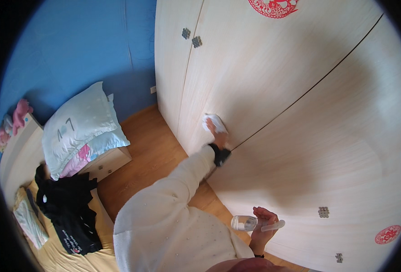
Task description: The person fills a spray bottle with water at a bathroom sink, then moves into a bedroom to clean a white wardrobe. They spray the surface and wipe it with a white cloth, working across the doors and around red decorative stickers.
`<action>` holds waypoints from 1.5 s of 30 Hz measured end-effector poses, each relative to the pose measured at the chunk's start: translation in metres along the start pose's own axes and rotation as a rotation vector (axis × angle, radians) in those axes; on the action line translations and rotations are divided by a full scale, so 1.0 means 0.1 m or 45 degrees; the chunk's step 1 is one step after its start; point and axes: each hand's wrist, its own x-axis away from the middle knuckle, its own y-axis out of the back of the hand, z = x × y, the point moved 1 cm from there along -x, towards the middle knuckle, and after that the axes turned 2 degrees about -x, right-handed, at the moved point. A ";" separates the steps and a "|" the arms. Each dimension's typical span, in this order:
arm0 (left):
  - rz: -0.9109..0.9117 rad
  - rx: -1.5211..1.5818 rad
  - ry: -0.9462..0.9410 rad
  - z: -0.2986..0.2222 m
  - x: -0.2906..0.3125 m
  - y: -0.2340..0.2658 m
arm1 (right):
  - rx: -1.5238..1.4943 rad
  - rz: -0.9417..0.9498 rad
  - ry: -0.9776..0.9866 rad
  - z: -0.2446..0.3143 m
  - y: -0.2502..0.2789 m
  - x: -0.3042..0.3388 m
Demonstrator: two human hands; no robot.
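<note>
My left hand (217, 135) presses a folded white cloth (215, 121) against the pale wood-grain wardrobe door (264, 77), its fingers spread over the cloth. A dark cuff or band sits at that wrist, close to the seam between two doors. Lower down, my right hand (260, 235) grips a clear spray bottle (244, 223) with a whitish translucent head. The bottle lies tilted sideways in the hand, in front of the lower door, with some of the fingers hidden behind it.
Grey knobs (197, 41) and red round paper cut-outs (273, 5) are on the wardrobe. On the left, pillows (80, 131) rest by the headboard above a nightstand (114, 163). A black garment (71, 213) lies on the yellow bed (51, 260). Wooden floor (141, 158) runs between.
</note>
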 end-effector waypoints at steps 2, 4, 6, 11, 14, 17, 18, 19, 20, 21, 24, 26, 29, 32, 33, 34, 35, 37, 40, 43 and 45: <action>0.092 0.032 0.074 -0.19 0.36 -0.11 | -0.001 0.058 0.025 0.01 0.03 -0.04; 0.099 0.024 0.010 -0.59 0.36 -0.02 | 0.023 0.114 0.070 0.00 0.06 -0.08; 0.063 -0.052 -0.159 -1.10 0.08 0.20 | 0.023 0.162 0.080 -0.02 0.07 -0.10; -0.135 -0.311 -0.591 -2.11 -0.92 0.76 | -0.034 0.168 0.041 -0.06 -0.04 -0.11; -0.133 0.246 -0.427 -2.02 -1.28 0.95 | -0.043 0.139 0.036 -0.05 -0.20 -0.19; -0.333 0.335 -0.249 -1.66 -1.78 0.88 | 0.070 0.211 0.071 -0.06 -0.46 -0.36; -0.345 0.346 -0.123 -1.50 -1.98 0.84 | 0.072 0.241 0.076 -0.08 -0.56 -0.44; -0.279 0.362 0.083 -1.32 -2.18 0.78 | 0.051 0.252 0.107 -0.10 -0.68 -0.52; -0.319 0.348 0.154 -1.14 -2.36 0.75 | 0.044 0.264 0.120 -0.14 -0.80 -0.60; -0.350 0.327 0.164 -0.98 -2.55 0.72 | 0.040 0.272 0.125 -0.17 -0.93 -0.71; -0.480 0.331 0.144 -0.52 -3.14 0.73 | 0.012 0.293 0.249 -0.30 -1.34 -1.06; -0.511 0.299 0.160 -0.25 -3.48 0.74 | -0.001 0.232 0.326 -0.39 -1.64 -1.35; -0.612 1.273 0.289 0.19 -4.15 0.77 | 0.044 0.074 0.434 -0.47 -2.09 -1.67; -0.815 1.174 -0.072 0.62 -4.87 0.89 | 0.073 -0.044 0.519 -0.50 -2.46 -1.93; -0.708 0.210 -0.318 0.72 -5.04 0.98 | 0.104 -0.032 0.568 -0.50 -2.56 -1.98; -0.580 0.281 -0.045 0.77 -5.31 1.03 | 0.122 -0.043 0.579 -0.50 -2.64 -2.03; -0.441 0.322 0.219 0.76 -5.57 1.10 | 0.109 -0.051 0.600 -0.49 -2.70 -2.06; -0.618 0.404 0.071 0.40 -6.18 1.27 | 0.110 -0.097 0.580 -0.50 -2.76 -2.11; -0.636 1.099 -0.206 -0.69 -7.04 1.70 | 0.076 -0.131 0.564 -0.54 -2.72 -2.12; -0.750 0.532 -0.756 -1.98 -7.00 2.05 | 0.098 -0.146 0.538 -0.58 -2.62 -2.11; -0.659 0.231 -1.219 -2.65 -6.53 2.25 | 0.084 -0.149 0.552 -0.60 -2.55 -2.11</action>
